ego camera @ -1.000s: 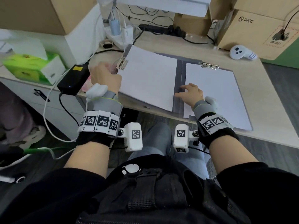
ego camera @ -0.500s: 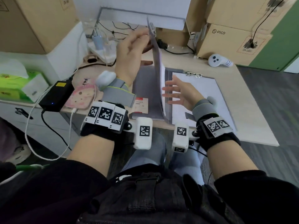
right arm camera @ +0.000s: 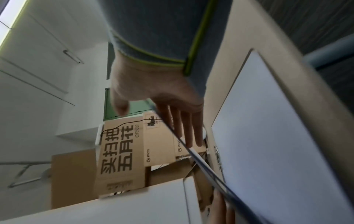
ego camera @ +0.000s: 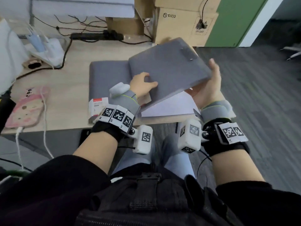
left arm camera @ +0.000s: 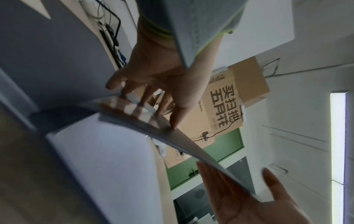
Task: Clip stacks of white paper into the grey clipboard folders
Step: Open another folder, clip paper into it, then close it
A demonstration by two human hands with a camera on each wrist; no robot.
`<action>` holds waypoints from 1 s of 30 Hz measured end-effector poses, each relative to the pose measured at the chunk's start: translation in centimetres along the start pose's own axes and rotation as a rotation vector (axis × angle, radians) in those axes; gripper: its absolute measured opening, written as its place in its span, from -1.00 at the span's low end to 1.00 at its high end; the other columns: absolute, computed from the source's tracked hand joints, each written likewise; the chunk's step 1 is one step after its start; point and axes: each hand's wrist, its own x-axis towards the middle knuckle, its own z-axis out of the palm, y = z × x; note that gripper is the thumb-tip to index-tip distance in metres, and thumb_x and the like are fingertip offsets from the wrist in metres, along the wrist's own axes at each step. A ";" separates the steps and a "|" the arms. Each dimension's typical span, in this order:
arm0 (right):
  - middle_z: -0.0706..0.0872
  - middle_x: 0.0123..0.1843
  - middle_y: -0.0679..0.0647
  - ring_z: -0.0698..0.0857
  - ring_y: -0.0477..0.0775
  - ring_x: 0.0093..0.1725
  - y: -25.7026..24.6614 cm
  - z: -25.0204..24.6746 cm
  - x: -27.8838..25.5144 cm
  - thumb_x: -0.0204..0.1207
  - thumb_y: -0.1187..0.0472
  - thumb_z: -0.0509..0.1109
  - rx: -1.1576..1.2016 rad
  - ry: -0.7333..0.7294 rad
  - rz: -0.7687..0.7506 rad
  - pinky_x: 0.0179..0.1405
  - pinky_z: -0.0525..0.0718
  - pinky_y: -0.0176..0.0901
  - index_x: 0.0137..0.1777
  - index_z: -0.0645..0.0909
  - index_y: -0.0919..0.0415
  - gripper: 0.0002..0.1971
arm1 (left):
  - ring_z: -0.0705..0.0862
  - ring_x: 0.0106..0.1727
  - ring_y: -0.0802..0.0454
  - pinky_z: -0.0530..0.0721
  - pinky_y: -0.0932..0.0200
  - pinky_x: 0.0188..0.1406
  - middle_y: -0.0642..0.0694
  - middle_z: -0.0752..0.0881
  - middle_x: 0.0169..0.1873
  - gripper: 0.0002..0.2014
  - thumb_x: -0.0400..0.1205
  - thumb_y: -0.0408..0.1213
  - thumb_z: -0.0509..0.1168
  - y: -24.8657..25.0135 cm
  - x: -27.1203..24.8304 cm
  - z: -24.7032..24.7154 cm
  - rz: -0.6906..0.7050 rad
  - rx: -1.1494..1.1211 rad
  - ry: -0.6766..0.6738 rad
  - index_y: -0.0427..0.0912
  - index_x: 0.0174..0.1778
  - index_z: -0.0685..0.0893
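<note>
A grey clipboard folder (ego camera: 167,67) hangs half shut above the desk, its cover tilted over a stack of white paper (ego camera: 171,105) clipped inside. My left hand (ego camera: 143,84) presses on top of the cover near the spine; the left wrist view shows its fingers (left arm camera: 172,121) touching the cover (left arm camera: 191,144). My right hand (ego camera: 210,88) lies palm up under the cover's free edge, thumb raised beside it. In the right wrist view its straight fingers (right arm camera: 184,128) run under the edge (right arm camera: 210,171), next to the paper (right arm camera: 277,136). A second grey folder (ego camera: 107,79) lies shut underneath, to the left.
A pink phone (ego camera: 26,108) on a white cable lies at the desk's left front. A small red and white box (ego camera: 97,105) sits by my left wrist. A power strip (ego camera: 97,36) with cables and cardboard boxes (ego camera: 184,22) line the back. The desk edge (ego camera: 65,128) is near me.
The folder lay open with paper on both halves. My left hand swung its left half up and over to the right. My right hand left the right page and went under the descending cover.
</note>
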 end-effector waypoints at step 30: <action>0.69 -0.19 0.15 0.64 0.14 -0.19 9.0 2.1 4.1 0.29 0.23 0.55 -1.046 0.154 0.095 0.07 0.73 0.06 0.20 0.66 0.33 -0.55 | 0.70 -0.32 -0.10 0.80 0.09 -0.27 -0.16 0.71 -0.31 -0.82 0.40 -0.47 0.41 -9.7 -3.0 -7.4 -0.375 -0.610 0.508 -0.16 -0.37 0.56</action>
